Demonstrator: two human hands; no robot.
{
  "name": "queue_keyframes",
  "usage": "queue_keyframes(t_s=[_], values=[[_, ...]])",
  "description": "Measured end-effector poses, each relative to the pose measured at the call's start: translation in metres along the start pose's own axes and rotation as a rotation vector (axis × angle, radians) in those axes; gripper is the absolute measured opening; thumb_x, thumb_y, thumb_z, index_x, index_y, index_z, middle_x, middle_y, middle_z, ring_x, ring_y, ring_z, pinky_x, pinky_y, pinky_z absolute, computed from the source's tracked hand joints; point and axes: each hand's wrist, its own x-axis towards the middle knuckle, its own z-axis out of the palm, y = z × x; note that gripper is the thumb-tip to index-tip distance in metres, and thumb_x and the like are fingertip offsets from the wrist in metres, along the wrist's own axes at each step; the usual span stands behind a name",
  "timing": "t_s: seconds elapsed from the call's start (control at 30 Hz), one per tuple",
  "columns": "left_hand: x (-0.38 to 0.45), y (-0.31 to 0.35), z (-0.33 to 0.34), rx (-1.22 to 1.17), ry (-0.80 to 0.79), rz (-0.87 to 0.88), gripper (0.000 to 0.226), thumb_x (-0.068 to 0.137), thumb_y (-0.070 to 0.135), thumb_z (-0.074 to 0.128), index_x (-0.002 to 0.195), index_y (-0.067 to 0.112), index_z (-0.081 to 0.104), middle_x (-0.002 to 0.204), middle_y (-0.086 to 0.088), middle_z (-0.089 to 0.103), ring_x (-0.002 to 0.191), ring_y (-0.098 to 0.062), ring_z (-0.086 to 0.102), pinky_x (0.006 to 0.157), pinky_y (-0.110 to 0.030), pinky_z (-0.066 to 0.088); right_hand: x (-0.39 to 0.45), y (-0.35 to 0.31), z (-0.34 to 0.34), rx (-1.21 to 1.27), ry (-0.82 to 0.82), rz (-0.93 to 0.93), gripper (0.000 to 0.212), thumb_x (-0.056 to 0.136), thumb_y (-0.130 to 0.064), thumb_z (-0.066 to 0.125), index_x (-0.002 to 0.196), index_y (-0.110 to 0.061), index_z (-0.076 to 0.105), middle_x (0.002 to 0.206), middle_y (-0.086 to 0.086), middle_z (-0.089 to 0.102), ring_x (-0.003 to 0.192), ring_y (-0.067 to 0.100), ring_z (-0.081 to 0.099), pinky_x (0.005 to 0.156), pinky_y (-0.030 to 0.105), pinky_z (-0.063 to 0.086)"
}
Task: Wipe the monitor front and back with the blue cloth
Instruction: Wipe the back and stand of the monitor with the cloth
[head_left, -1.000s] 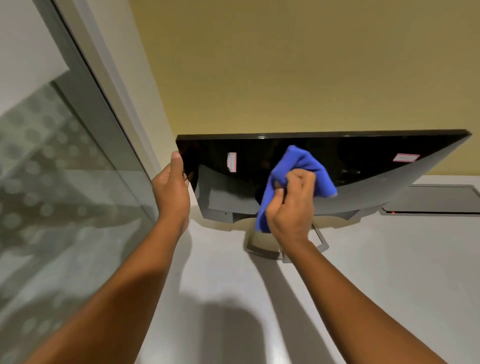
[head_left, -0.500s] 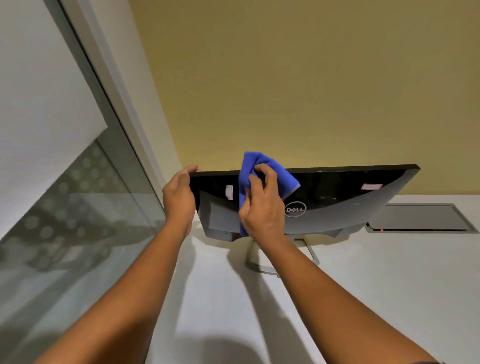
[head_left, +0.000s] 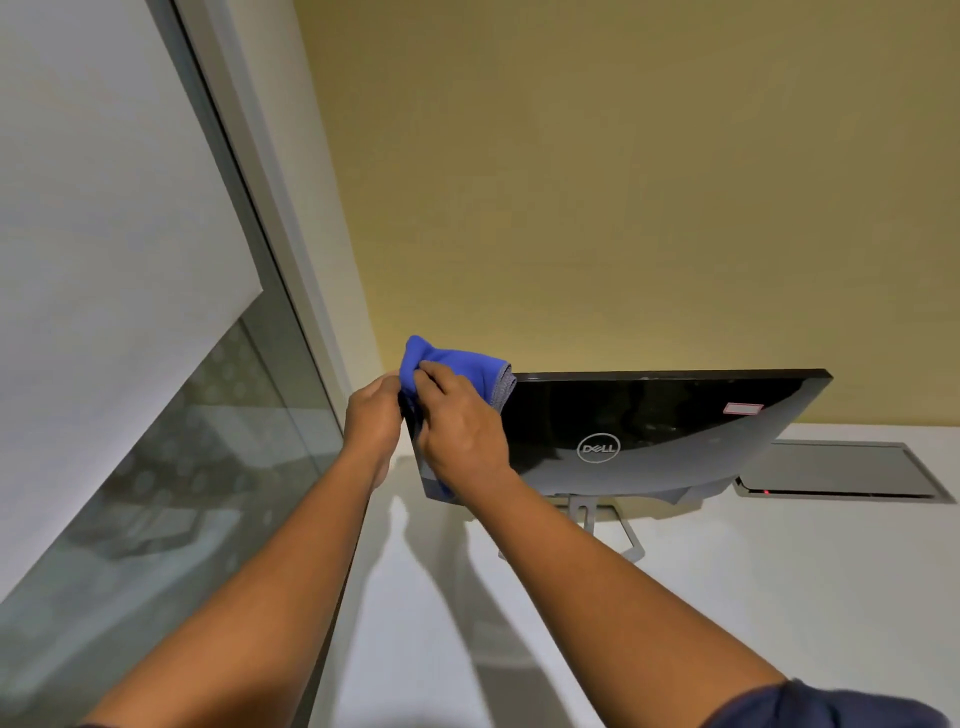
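My right hand (head_left: 460, 426) at frame centre, fingers curled, pressed the cloth (head_left: 457, 371) on the monitor (head_left: 649, 431) back's upper left corner, my left hand (head_left: 373, 418) gripped that edge

Back wall (head_left: 623, 182): plain mustard yellow, evenly lit.
Window (head_left: 171, 499): on the left, glass in a pale frame, showing dim, blurred reflections and faint round spots.
Roller blind (head_left: 93, 218): white, drawn over the upper part of the glass.
Desk (head_left: 779, 597): white, smooth top, meeting the yellow wall, crossed by soft shadows.
Cable hatch (head_left: 841, 470): grey, rectangular, set flush in the desk near the wall, a small red light at its front edge.
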Motion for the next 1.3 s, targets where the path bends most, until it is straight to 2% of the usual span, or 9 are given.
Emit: queue_keyframes(t_s=[0.17, 0.3, 0.4, 0.6, 0.67, 0.77, 0.97, 1.2, 1.3], values=[[-0.005, 0.007, 0.004, 0.448, 0.061, 0.17, 0.041, 0.097, 0.019, 0.034, 0.111, 0.026, 0.072, 0.117, 0.002, 0.07, 0.109, -0.021, 0.06, 0.091, -0.034, 0.047, -0.016, 0.042, -0.024, -0.05, 0.13, 0.006, 0.05, 0.073, -0.002, 0.057, 0.121, -0.014, 0.061, 0.126, -0.001, 0.058, 0.098, 0.024, 0.058, 0.055, 0.026, 0.041], [-0.014, 0.013, 0.016, 0.843, 0.075, 0.417, 0.038, 0.103, 0.021, 0.033, 0.127, 0.02, 0.063, 0.128, -0.002, 0.063, 0.132, -0.024, 0.048, 0.123, -0.05, 0.007, -0.037, 0.092, -0.054, -0.1, 0.251, 0.08, 0.052, 0.072, -0.006, 0.053, 0.122, -0.015, 0.06, 0.125, -0.006, 0.058, 0.093, 0.023, 0.053, 0.049, 0.028, 0.045], [-0.023, 0.016, 0.036, 0.967, -0.048, 0.56, 0.039, 0.103, 0.022, 0.033, 0.13, 0.018, 0.061, 0.138, -0.004, 0.058, 0.146, -0.023, 0.03, 0.122, -0.044, -0.007, -0.051, 0.13, -0.08, -0.088, 0.338, 0.255, 0.05, 0.077, -0.013, 0.042, 0.124, -0.017, 0.057, 0.121, -0.007, 0.059, 0.094, 0.023, 0.049, 0.058, 0.033, 0.047], [-0.045, 0.018, 0.071, 1.036, -0.253, 0.654, 0.042, 0.106, 0.025, 0.031, 0.142, 0.015, 0.052, 0.156, -0.008, 0.037, 0.149, -0.023, 0.02, 0.121, -0.038, 0.018, -0.059, 0.162, -0.111, -0.06, 0.452, 0.517, 0.031, 0.089, -0.028, 0.042, 0.115, -0.019, 0.058, 0.113, -0.01, 0.061, 0.093, 0.021, 0.047, 0.063, 0.027, 0.035], [-0.049, 0.018, 0.079, 1.076, -0.287, 0.668, 0.043, 0.106, 0.024, 0.031, 0.143, 0.013, 0.049, 0.154, -0.007, 0.04, 0.148, -0.023, 0.022, 0.121, -0.036, 0.016, -0.056, 0.154, -0.104, -0.051, 0.412, 0.491, 0.033, 0.093, -0.033, 0.053, 0.121, -0.016, 0.058, 0.122, -0.008, 0.06, 0.102, 0.02, 0.049, 0.07, 0.025, 0.04], [-0.053, 0.018, 0.09, 1.094, -0.296, 0.699, 0.041, 0.105, 0.024, 0.033, 0.14, 0.015, 0.051, 0.144, -0.004, 0.052, 0.139, -0.023, 0.036, 0.116, -0.036, 0.024, -0.049, 0.132, -0.087, -0.004, 0.28, 0.271, 0.034, 0.091, -0.017, 0.062, 0.124, -0.009, 0.062, 0.129, 0.002, 0.059, 0.111, 0.024, 0.053, 0.083, 0.03, 0.049], [-0.051, 0.011, 0.094, 1.084, -0.313, 0.699, 0.034, 0.101, 0.027, 0.035, 0.127, 0.026, 0.056, 0.124, 0.006, 0.062, 0.115, -0.019, 0.05, 0.082, -0.033, 0.046, -0.04, 0.111, -0.082, 0.039, 0.127, 0.147, 0.036, 0.09, -0.004, 0.058, 0.126, -0.008, 0.061, 0.133, 0.003, 0.055, 0.116, 0.022, 0.056, 0.082, 0.027, 0.05], [-0.051, 0.015, 0.093, 1.145, -0.339, 0.648, 0.042, 0.104, 0.028, 0.035, 0.143, 0.019, 0.048, 0.142, -0.001, 0.053, 0.134, -0.024, 0.041, 0.099, -0.041, 0.043, -0.047, 0.148, -0.131, 0.039, 0.157, 0.376, 0.037, 0.086, 0.006, 0.054, 0.118, -0.007, 0.066, 0.128, -0.001, 0.059, 0.098, 0.009, 0.061, 0.088, 0.026, 0.048], [-0.053, 0.014, 0.093, 1.156, -0.338, 0.625, 0.043, 0.105, 0.029, 0.033, 0.145, 0.02, 0.046, 0.145, -0.001, 0.05, 0.138, -0.025, 0.038, 0.102, -0.041, 0.043, -0.052, 0.181, -0.166, 0.018, 0.174, 0.543, 0.029, 0.088, -0.003, 0.055, 0.114, -0.01, 0.067, 0.118, 0.003, 0.065, 0.103, 0.02, 0.061, 0.089, 0.026, 0.046]])
